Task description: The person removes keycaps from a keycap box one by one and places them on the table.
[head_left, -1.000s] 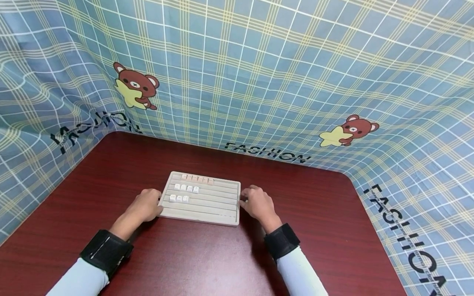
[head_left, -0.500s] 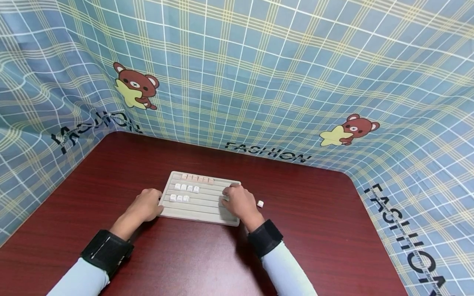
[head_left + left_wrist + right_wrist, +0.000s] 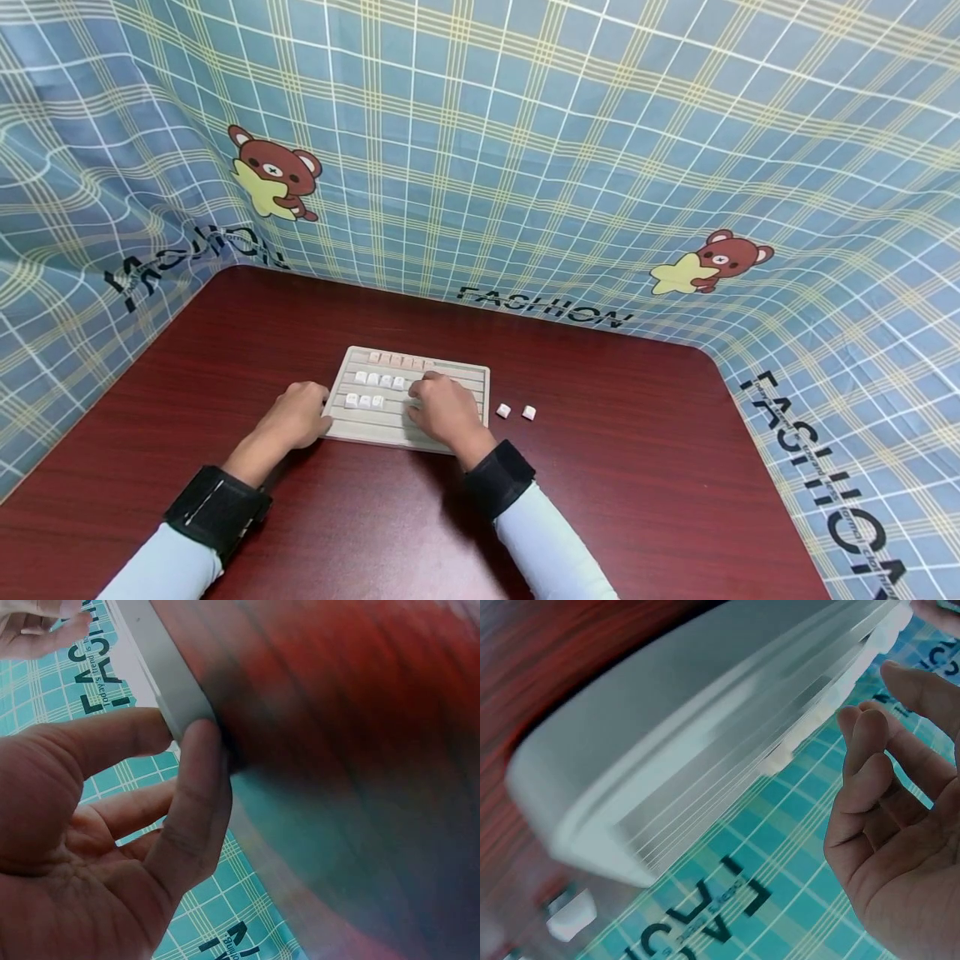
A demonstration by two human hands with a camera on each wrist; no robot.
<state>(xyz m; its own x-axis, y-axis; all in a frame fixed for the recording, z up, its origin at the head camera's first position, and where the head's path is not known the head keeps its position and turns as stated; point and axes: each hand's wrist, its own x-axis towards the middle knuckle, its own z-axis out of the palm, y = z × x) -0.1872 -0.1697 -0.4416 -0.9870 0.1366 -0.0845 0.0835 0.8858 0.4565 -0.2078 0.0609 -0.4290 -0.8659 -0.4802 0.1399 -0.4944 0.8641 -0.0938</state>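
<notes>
On the far left, the plaid cloth [image 3: 570, 167] bears a brown bear print [image 3: 273, 171] with a yellow star. Below it, a pale blue sleeve [image 3: 165, 567] leads to a black wristband [image 3: 217, 514] and the left hand [image 3: 300, 414]. That hand pinches the left edge of a ridged, off-white keycap tray [image 3: 375, 431] between thumb and fingers — the left wrist view shows both touching its rim. The tray lies on the dark red table [image 3: 675, 467]. On its left side stand three rows: pink keycaps [image 3: 401, 361] at the back, four white keycaps [image 3: 379, 380] in the middle, three white keycaps [image 3: 364, 402] in front.

Just right of the two white rows, the right hand [image 3: 448, 408] is over the tray, fingers loosely bent — a narrow gap parts thumb from fingertips. A black wristband and pale sleeve follow. Beyond the tray's right edge, two loose white keycaps [image 3: 529, 412] sit near each other on the table. A second bear print [image 3: 722, 260] is farther right.
</notes>
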